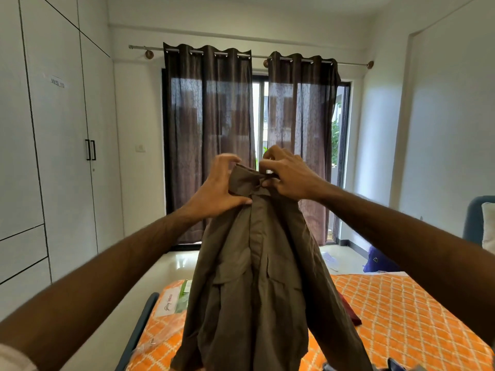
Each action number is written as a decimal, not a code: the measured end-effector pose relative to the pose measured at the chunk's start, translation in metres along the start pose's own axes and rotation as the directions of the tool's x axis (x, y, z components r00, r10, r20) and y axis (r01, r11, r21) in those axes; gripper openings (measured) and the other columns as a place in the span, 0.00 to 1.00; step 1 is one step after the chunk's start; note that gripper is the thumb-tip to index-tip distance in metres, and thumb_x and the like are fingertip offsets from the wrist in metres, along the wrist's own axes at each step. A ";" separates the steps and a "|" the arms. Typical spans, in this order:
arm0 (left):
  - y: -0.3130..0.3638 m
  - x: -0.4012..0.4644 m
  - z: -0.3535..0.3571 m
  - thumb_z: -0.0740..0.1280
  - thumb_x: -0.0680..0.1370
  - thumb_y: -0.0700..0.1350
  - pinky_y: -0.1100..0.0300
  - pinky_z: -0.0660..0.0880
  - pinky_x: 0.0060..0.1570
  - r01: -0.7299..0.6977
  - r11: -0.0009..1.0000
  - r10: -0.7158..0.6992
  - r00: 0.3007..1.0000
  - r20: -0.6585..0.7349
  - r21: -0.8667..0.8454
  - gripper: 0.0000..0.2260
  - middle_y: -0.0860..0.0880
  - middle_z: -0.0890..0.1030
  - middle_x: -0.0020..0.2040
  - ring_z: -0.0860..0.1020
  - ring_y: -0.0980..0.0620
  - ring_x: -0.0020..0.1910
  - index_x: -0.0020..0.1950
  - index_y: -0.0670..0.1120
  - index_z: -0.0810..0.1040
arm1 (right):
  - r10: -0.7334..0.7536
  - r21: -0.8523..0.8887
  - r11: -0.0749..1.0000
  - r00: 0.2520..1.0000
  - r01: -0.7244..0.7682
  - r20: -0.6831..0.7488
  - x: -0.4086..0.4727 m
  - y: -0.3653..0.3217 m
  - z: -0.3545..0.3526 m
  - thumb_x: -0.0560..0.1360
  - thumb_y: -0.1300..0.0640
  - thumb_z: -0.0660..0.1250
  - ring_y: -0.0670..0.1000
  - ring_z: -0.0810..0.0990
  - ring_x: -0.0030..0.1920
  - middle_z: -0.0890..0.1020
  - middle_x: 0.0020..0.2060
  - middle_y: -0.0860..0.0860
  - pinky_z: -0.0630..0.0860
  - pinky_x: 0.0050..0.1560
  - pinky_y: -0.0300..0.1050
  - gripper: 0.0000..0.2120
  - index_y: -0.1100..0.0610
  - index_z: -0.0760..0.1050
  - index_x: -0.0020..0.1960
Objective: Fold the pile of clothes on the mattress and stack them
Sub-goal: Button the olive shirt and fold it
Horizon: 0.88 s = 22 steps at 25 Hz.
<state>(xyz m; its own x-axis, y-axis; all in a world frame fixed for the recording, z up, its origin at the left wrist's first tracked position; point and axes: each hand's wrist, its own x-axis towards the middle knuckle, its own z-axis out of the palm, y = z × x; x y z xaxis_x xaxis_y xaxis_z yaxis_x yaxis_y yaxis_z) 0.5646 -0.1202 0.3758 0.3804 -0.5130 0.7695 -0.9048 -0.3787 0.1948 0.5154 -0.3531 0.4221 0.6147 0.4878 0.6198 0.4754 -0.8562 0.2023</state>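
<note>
An olive-brown shirt (262, 285) hangs upright in front of me, held up by its collar above the orange patterned mattress (401, 317). My left hand (219, 188) grips the collar's left side, thumb pressed on the cloth and the other fingers curled above it. My right hand (286, 175) pinches the collar's right side at the top. The shirt's lower hem reaches down past the frame's bottom edge. A dark red garment (352, 311) lies on the mattress behind the shirt's right side. More dark clothing (396, 366) shows at the bottom edge.
White wardrobe doors (53, 156) line the left wall. Brown curtains (209, 135) cover a glass door straight ahead. A labelled plastic packet (174, 298) lies on the mattress's far left corner. A blue bag (380, 259) sits on the floor at the right, near a blue chair (476, 220).
</note>
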 end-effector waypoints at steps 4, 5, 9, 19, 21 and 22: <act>-0.027 -0.043 0.033 0.80 0.70 0.45 0.58 0.75 0.63 0.423 0.880 -0.333 0.875 0.352 -0.218 0.30 0.57 0.80 0.58 0.79 0.56 0.58 0.68 0.50 0.72 | 0.034 0.226 0.972 0.987 -0.069 0.158 0.002 0.022 -0.014 0.80 0.62 0.66 0.51 0.76 0.44 0.77 0.43 0.51 0.70 0.45 0.47 0.04 0.58 0.70 0.51; -0.033 -0.051 0.037 0.80 0.70 0.46 0.60 0.76 0.61 0.434 0.870 -0.327 0.864 0.382 -0.235 0.25 0.58 0.82 0.56 0.80 0.57 0.56 0.63 0.53 0.75 | 0.056 0.208 0.974 0.984 -0.092 0.170 -0.001 0.029 -0.017 0.80 0.63 0.65 0.52 0.77 0.45 0.78 0.43 0.52 0.72 0.45 0.47 0.04 0.59 0.70 0.52; -0.040 -0.055 0.033 0.77 0.71 0.55 0.53 0.79 0.49 0.306 0.952 -0.303 0.924 0.232 0.023 0.15 0.52 0.83 0.47 0.81 0.53 0.47 0.51 0.50 0.80 | 0.107 0.018 0.993 0.968 -0.114 0.227 -0.013 0.055 -0.026 0.79 0.65 0.66 0.58 0.79 0.49 0.79 0.46 0.52 0.72 0.45 0.50 0.06 0.59 0.73 0.54; -0.027 -0.038 -0.020 0.67 0.79 0.42 0.48 0.78 0.42 0.237 0.917 -0.159 0.955 -0.251 0.320 0.05 0.46 0.82 0.45 0.79 0.46 0.41 0.48 0.48 0.82 | 0.436 0.065 0.897 0.900 -0.437 0.030 -0.025 0.056 -0.050 0.78 0.68 0.62 0.62 0.77 0.57 0.77 0.54 0.62 0.69 0.50 0.47 0.08 0.61 0.73 0.56; -0.027 -0.047 -0.041 0.72 0.78 0.45 0.50 0.80 0.43 0.257 0.950 -0.248 0.966 -0.071 0.176 0.05 0.47 0.84 0.40 0.82 0.48 0.39 0.43 0.53 0.84 | 0.383 0.246 0.877 0.909 -0.413 0.161 -0.035 0.054 -0.058 0.80 0.65 0.65 0.59 0.78 0.56 0.79 0.52 0.57 0.75 0.58 0.53 0.05 0.59 0.74 0.54; -0.020 -0.051 -0.052 0.75 0.75 0.47 0.54 0.81 0.41 0.313 0.948 -0.317 0.946 0.073 0.061 0.04 0.48 0.85 0.39 0.83 0.50 0.38 0.40 0.53 0.86 | 0.366 0.376 0.813 0.893 -0.444 0.264 -0.040 0.054 -0.063 0.80 0.64 0.66 0.57 0.80 0.55 0.81 0.54 0.57 0.78 0.60 0.57 0.07 0.59 0.76 0.57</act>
<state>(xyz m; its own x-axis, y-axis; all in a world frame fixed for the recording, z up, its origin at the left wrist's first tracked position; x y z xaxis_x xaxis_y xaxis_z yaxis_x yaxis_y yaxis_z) 0.5536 -0.0460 0.3641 0.6607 -0.4209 0.6216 -0.7266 -0.5667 0.3886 0.4764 -0.4296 0.4559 0.8885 0.1670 0.4275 0.3501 -0.8488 -0.3961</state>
